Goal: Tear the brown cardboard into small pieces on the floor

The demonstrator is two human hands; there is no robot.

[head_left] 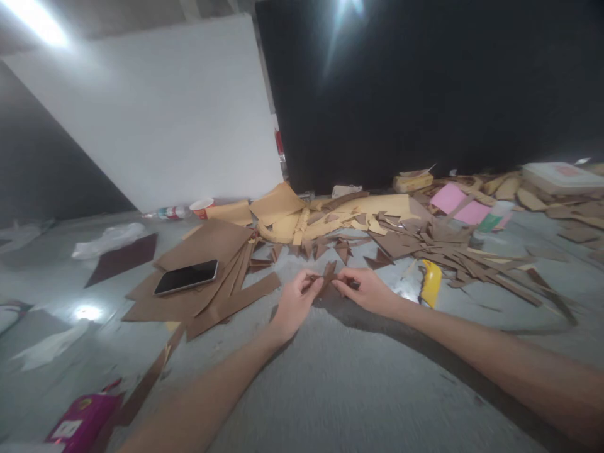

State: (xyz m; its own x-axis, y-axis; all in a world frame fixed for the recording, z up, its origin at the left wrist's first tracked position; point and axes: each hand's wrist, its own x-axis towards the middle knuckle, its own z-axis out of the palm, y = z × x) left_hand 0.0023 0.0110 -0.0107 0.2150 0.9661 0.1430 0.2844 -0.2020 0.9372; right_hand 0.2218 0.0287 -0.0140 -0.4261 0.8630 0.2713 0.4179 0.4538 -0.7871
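Note:
Between my two hands is a small folded piece of brown paper, pinched at its sides just above the grey table. My left hand is closed, thumb and fingertips on the paper's left side. On the other side my right hand is closed on the paper too, its curled fingers partly hidden. Just beyond them lies a row of small pointed brown paper pieces. A yellow cutter-like tool rests to the right of my right hand.
Left of my hands, a black phone lies on stacked brown sheets. Brown strips are heaped at the right, behind them pink paper. A magenta object sits at the near left. A paper cup lies by the white panel.

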